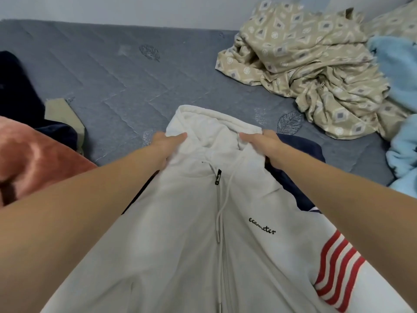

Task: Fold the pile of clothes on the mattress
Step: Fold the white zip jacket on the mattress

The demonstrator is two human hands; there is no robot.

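1. Hoodie [185, 222] is what I'm on right now: white, zip front, lying face up along the near part of the mattress [117, 82], hood end pointing away from me.
2. Left hand [165, 144] pinches the left shoulder area by the hood, thumb on top and the fingers tucked under the cloth. Right hand [259, 143] does the same on the other side, clamped on the fabric next to the hood opening.
3. Handling guess: soft, floppy fleece, a bit heavier than a tee, not slippery, nothing fragile. It'll sag wherever I'm not holding, so the shoulders look like the right grab spots. The zipper [218, 199] and drawstring [222, 206] are the only stiff-ish bits and could bunch in a fold.
4. Striped sleeve [336, 267] hangs out near right and will need tucking in.
5. Containers: I can't see any, no basket or bin. The loose stuff just sits on the mattress: patterned sheet [304, 71] far right, blue fleece [401, 86] at the right edge, dark clothes [20, 91] and a rust piece [33, 159] on the left.
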